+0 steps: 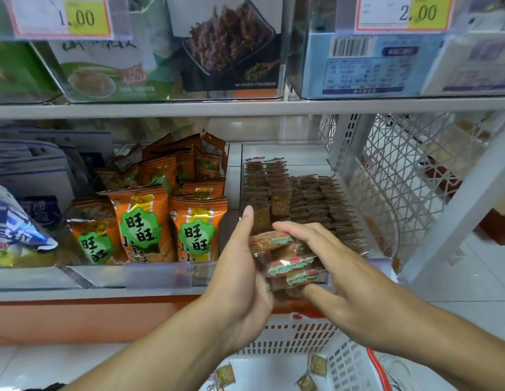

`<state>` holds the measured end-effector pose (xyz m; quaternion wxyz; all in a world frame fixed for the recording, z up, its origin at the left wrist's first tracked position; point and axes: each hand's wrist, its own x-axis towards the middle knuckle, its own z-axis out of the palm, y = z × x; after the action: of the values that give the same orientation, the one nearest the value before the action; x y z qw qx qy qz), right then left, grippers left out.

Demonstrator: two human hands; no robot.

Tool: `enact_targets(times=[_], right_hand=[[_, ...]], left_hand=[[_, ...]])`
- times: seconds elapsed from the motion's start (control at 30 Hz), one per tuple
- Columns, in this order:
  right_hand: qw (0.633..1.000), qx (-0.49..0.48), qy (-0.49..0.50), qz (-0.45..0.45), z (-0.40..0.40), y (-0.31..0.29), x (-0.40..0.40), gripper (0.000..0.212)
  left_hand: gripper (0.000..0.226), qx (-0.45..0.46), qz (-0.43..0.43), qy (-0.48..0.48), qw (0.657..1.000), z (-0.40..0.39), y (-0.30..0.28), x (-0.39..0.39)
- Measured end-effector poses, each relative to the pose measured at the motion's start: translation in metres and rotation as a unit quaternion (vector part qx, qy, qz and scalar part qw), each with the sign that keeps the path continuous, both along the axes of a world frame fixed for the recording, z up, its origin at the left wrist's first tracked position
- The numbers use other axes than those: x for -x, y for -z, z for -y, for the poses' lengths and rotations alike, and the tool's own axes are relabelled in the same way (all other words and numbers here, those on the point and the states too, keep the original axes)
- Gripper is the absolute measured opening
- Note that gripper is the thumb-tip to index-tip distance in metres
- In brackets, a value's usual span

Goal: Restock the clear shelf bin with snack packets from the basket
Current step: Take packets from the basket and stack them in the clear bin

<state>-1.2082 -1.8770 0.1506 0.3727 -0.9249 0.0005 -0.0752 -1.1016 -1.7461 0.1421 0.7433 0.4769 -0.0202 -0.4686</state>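
In front of you stands the shelf [245, 108], its lower level carrying the clear shelf bin [355, 176] on the right, already lined with rows of small brown snack packets [310, 204] standing on edge. To its left sits another clear bin full of orange snack bags [144, 221]. Near you, low and right, the white basket [296, 337] with its red rim has a few loose packets [317, 366] lying on its bottom. Your left hand [240, 266] and right hand [330, 266] are together at the near front edge of the bin, both clamped on one stack of packets [288, 261], left palm bracing its side, right fingers curled over the top.
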Motion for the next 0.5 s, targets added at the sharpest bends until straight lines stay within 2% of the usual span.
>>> enact_targets(times=[0.07, 0.13, 0.3, 0.37, 0.5], right_hand=[[0.999, 0.028, -0.021, -0.007, -0.004, 0.004, 0.002, 0.084], [0.997, 0.073, -0.023, 0.001, -0.008, 0.007, 0.004, 0.091], [0.998, 0.060, -0.004, -0.012, -0.021, 0.003, 0.008, 0.106], [0.996, 0.092, -0.005, -0.012, -0.025, 0.003, 0.008, 0.104], [0.991, 0.131, -0.008, 0.009, -0.026, 0.007, 0.006, 0.093]], left_hand=[[0.083, 0.011, -0.037, 0.009, 0.999, 0.001, 0.004, 0.002], [0.077, 0.011, -0.039, 0.009, 0.999, 0.003, 0.009, 0.003], [0.049, -0.017, -0.025, -0.014, 0.999, 0.006, 0.011, 0.005], [0.040, -0.034, -0.027, -0.014, 0.999, 0.007, 0.014, 0.007], [0.039, -0.050, -0.023, -0.029, 0.998, 0.007, 0.015, 0.006]])
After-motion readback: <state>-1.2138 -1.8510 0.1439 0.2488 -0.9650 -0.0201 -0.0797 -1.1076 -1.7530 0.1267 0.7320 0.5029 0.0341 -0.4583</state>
